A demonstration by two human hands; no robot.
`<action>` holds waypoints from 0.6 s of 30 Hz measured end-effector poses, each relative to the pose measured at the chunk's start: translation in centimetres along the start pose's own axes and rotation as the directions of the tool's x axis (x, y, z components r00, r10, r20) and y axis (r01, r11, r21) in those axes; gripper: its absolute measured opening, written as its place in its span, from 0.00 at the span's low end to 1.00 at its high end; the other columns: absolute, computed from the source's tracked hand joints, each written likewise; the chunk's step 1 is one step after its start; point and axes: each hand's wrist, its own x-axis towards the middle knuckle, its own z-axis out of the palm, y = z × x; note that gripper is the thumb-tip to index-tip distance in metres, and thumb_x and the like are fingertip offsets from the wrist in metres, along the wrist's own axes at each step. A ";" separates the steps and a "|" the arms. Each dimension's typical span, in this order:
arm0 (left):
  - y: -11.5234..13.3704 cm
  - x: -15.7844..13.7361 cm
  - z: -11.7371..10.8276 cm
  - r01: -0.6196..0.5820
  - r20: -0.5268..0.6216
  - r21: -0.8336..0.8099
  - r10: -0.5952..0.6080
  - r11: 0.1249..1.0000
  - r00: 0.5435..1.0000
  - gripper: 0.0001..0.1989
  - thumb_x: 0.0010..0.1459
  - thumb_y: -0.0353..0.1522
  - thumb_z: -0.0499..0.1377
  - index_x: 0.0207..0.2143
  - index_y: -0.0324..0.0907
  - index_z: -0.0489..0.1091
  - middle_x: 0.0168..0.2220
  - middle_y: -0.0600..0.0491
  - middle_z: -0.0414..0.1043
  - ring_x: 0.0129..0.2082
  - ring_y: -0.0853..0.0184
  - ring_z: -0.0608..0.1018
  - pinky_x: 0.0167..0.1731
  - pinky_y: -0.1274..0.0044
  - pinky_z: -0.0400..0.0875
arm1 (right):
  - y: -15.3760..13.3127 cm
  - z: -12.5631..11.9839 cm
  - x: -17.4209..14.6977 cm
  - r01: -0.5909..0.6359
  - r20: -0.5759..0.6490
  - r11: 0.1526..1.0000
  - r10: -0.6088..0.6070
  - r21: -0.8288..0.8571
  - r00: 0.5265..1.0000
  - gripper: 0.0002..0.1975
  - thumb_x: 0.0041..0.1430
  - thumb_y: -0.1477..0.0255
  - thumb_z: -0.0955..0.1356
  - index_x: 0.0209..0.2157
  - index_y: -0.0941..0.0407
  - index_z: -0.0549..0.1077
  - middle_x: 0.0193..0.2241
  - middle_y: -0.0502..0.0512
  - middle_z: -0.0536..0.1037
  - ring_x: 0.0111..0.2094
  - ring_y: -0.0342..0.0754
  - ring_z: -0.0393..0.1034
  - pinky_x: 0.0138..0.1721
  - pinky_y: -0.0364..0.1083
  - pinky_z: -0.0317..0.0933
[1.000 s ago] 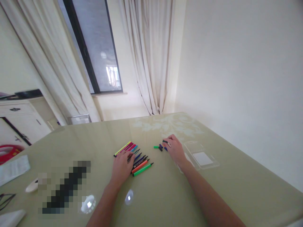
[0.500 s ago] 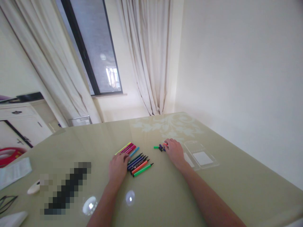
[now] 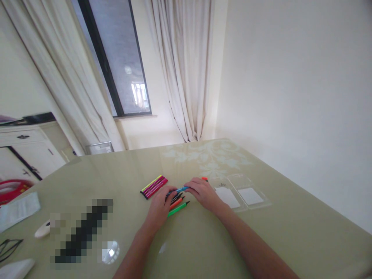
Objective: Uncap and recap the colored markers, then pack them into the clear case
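Note:
A light blue marker (image 3: 180,190) is held between my two hands, raised over the other markers. My left hand (image 3: 159,204) has its fingers closed on the marker's left part. My right hand (image 3: 201,192) pinches its right end, the blue cap. Under and beside my left hand lie uncapped markers with dark tips, among them an orange marker (image 3: 178,202) and a green marker (image 3: 178,209); others are partly covered by the hand. To the left, several capped pink and yellow markers (image 3: 154,186) lie side by side. An orange cap (image 3: 204,179) shows behind my right hand.
A clear plastic case (image 3: 247,207) with white cards lies open right of my right hand. At the left are a pixelated dark object (image 3: 83,232), a white mouse-like object (image 3: 42,229), a pale blue packet (image 3: 21,209) and glasses (image 3: 10,248). A wall borders the table's right side.
The light blue marker has been picked up from beside the pink ones. My left hand moved right with it; my right hand left the loose caps and came left to its end.

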 end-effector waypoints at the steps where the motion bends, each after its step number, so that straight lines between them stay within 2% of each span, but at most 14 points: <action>1: 0.2 0.0 0.0 0.006 0.013 -0.008 -0.006 1.000 1.000 0.13 0.68 0.39 0.52 0.41 0.44 0.75 0.40 0.50 0.79 0.41 0.59 0.80 0.44 0.69 0.73 | 0.1 0.0 0.0 0.011 0.006 1.000 -0.011 -0.012 1.000 0.10 0.72 0.68 0.66 0.45 0.53 0.80 0.38 0.54 0.81 0.41 0.48 0.74 0.45 0.44 0.66; 6: 0.7 0.2 0.4 0.064 0.032 -0.012 -0.063 0.998 0.997 0.15 0.68 0.39 0.51 0.38 0.44 0.75 0.36 0.51 0.80 0.37 0.60 0.79 0.39 0.71 0.72 | 0.4 0.6 0.1 0.023 0.001 0.998 -0.023 -0.062 1.000 0.10 0.71 0.69 0.67 0.44 0.53 0.81 0.37 0.55 0.82 0.40 0.48 0.74 0.45 0.44 0.65; 10: -0.2 0.4 0.1 0.077 0.026 -0.006 -0.077 0.997 0.997 0.15 0.67 0.41 0.52 0.37 0.44 0.75 0.35 0.52 0.80 0.36 0.61 0.79 0.37 0.72 0.72 | 1.3 0.8 0.1 0.025 -0.008 0.998 -0.026 -0.060 1.000 0.11 0.72 0.68 0.66 0.43 0.53 0.81 0.36 0.55 0.82 0.40 0.49 0.74 0.45 0.45 0.66; 15: -3.2 0.4 -2.1 0.129 -0.116 0.048 -0.123 0.990 0.986 0.17 0.68 0.43 0.49 0.36 0.44 0.73 0.31 0.51 0.78 0.32 0.60 0.79 0.34 0.71 0.72 | 2.8 -0.6 -0.2 -0.182 -0.174 0.979 0.165 -0.090 0.971 0.13 0.72 0.71 0.63 0.45 0.53 0.81 0.39 0.58 0.82 0.43 0.52 0.74 0.49 0.49 0.67; 18: -4.3 0.3 -2.5 0.147 -0.165 0.167 -0.119 0.975 0.979 0.16 0.67 0.43 0.52 0.38 0.44 0.75 0.36 0.49 0.80 0.37 0.58 0.81 0.38 0.70 0.74 | 2.7 -0.6 -0.2 -0.276 -0.173 0.944 0.246 -0.182 0.954 0.15 0.71 0.74 0.63 0.50 0.55 0.79 0.41 0.61 0.80 0.45 0.54 0.72 0.50 0.50 0.66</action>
